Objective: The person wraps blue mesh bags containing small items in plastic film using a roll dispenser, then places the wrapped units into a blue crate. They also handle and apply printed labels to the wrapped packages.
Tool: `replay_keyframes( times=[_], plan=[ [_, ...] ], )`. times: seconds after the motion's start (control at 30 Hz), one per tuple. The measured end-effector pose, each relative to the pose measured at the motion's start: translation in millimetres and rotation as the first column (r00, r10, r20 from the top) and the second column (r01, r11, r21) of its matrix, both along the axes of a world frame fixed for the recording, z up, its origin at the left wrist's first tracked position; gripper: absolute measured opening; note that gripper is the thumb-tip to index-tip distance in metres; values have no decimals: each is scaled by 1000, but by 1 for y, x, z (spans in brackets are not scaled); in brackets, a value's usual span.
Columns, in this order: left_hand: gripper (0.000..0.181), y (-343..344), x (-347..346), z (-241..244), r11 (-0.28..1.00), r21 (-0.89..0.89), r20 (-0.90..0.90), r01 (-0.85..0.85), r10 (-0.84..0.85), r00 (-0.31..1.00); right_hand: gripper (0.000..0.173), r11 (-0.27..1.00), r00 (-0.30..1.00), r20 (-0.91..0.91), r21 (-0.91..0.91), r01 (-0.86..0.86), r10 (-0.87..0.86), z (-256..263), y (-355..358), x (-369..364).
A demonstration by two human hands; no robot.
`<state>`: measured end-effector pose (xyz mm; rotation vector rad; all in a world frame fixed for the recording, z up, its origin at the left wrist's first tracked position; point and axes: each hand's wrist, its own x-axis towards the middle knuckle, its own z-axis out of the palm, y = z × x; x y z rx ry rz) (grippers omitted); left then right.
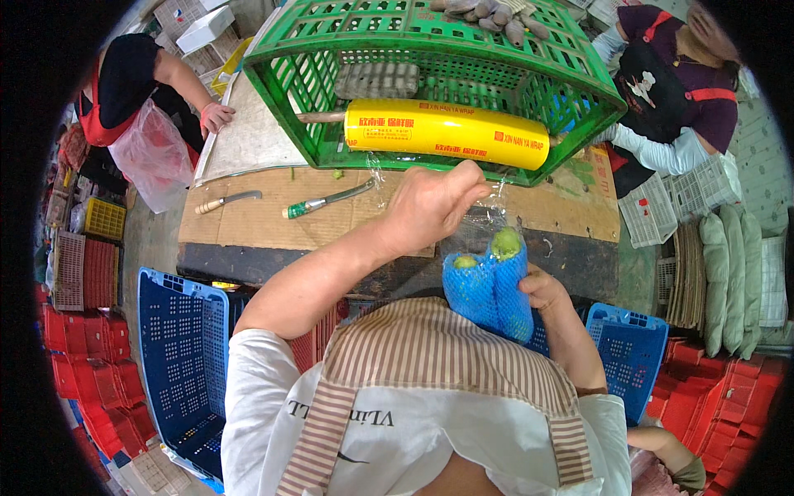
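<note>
My right hand (543, 287) holds a pair of green vegetables (506, 243), sleeved in blue foam netting (487, 291), close against the apron. Only the green ends show above the netting. Clear cling film (492, 211) runs up from these ends toward a yellow-printed cling film roll (446, 134). My left hand (437, 201) is closed in a fist on the film, just below the roll. The roll sits on a rod (319, 117) across the open side of a green plastic crate (397, 46) lying on its side.
A wooden-handled hooked knife (228, 201) and a green-handled knife (329, 198) lie on the cardboard-covered table (248, 226). Gloves (490, 15) rest on the crate. Blue crates (180, 359) flank me. Co-workers stand at left (133, 93) and right (676, 93); another person's arm (660, 445) shows lower right.
</note>
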<state>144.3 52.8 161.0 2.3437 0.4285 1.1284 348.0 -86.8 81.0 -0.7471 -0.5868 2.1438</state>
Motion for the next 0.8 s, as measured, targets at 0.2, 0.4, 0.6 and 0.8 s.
replay_keyframes(
  times=[0.2, 0.4, 0.6, 0.8],
  plan=[
    [12, 19, 9, -21, 997, -33, -9, -62, 62, 998, 92, 998, 996, 77, -41, 43, -40, 7, -2, -9],
    [14, 26, 14, -22, 997, -3, -62, -78, 78, 995, 95, 998, 994, 88, -17, 64, -62, 9, -5, -14],
    [15, 11, 37, -75, 883, -435, -40, 178, -216, 976, 94, 999, 996, 82, 1, 44, -44, -6, -4, -11],
    [9, -13, 57, -115, 259, -885, 230, 386, -478, 848, 92, 997, 997, -9, -34, 71, -72, -25, -10, -8]
  ],
)
